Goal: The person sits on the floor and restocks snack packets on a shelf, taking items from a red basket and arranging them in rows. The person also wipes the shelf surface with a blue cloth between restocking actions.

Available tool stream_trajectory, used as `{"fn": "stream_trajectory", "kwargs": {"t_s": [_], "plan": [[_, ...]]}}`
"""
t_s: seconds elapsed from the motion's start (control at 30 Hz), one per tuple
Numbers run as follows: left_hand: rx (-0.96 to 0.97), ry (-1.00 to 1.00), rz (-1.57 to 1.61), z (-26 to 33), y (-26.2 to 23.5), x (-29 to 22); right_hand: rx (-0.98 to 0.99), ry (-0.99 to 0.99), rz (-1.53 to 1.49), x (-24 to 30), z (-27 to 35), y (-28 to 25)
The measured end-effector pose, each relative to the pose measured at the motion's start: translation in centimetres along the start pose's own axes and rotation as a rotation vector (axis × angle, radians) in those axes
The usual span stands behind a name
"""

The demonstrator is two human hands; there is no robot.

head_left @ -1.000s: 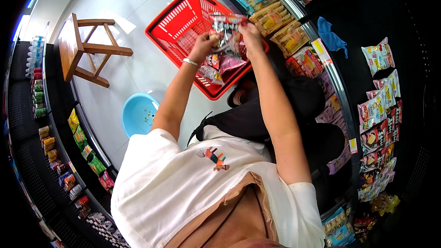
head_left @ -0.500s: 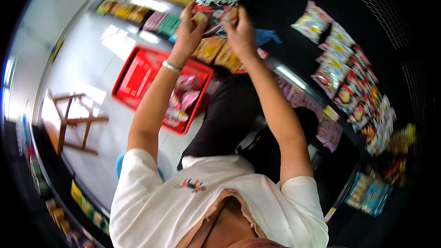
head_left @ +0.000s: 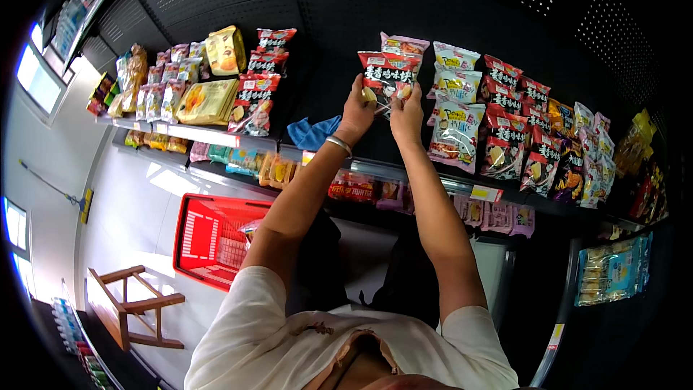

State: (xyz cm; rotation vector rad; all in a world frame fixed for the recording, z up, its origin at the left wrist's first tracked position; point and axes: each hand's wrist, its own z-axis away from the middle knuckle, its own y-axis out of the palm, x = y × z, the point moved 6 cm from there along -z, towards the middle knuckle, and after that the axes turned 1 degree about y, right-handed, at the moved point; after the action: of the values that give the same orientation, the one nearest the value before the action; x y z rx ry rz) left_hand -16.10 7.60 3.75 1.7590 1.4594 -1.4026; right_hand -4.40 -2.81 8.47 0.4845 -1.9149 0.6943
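Between my hands, over the black shelf, I hold a red and black snack bag upright. My left hand grips its lower left side, and my right hand pinches its lower right. Behind the bag, a pink snack bag shows its top. Right of my hands stand white snack bags in a row, then several more red and black bags. A crumpled blue cloth lies on the shelf left of my left wrist.
Below the shelf, a red shopping basket stands on the floor, partly behind my left arm. A wooden stool is at the lower left. Further left on the shelf are red bags and yellow packages. Packs fill a lower tier.
My hands and the held bag have come rightward, from near the left-hand goods to beside the white bags. The view has turned, so the shelf now runs across the picture.
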Motion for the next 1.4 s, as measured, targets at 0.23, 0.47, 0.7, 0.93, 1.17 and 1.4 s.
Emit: {"fn": "stream_trajectory", "kwargs": {"t_s": [0.23, 0.47, 0.7, 0.93, 1.17, 1.4], "plan": [[0.029, 0.009, -0.083, -1.5, 4.5, 4.3, -0.023, -0.012, 0.151, -7.6, -2.7, 0.7], [0.064, 0.057, 0.007, -2.1, 5.1, 5.9, 0.0, -0.016, 0.055, -6.8, -2.6, 0.6], [0.032, 0.034, -0.084, -2.0, 5.5, 4.9, -0.053, 0.03, 0.16, -7.4, -2.8, 0.1], [-0.079, 0.059, -0.222, -1.0, 2.4, 1.3, -0.093, -0.311, 0.389, -0.2, -0.1, -0.5], [-0.206, 0.477, -0.113, 5.3, -2.1, -9.3, 0.528, -0.004, -0.46, 7.2, 8.4, 2.8], [-0.67, 0.088, 0.515, 18.7, -17.3, -11.5, 1.016, -0.318, -0.441, 14.8, 23.8, 7.1]]}}
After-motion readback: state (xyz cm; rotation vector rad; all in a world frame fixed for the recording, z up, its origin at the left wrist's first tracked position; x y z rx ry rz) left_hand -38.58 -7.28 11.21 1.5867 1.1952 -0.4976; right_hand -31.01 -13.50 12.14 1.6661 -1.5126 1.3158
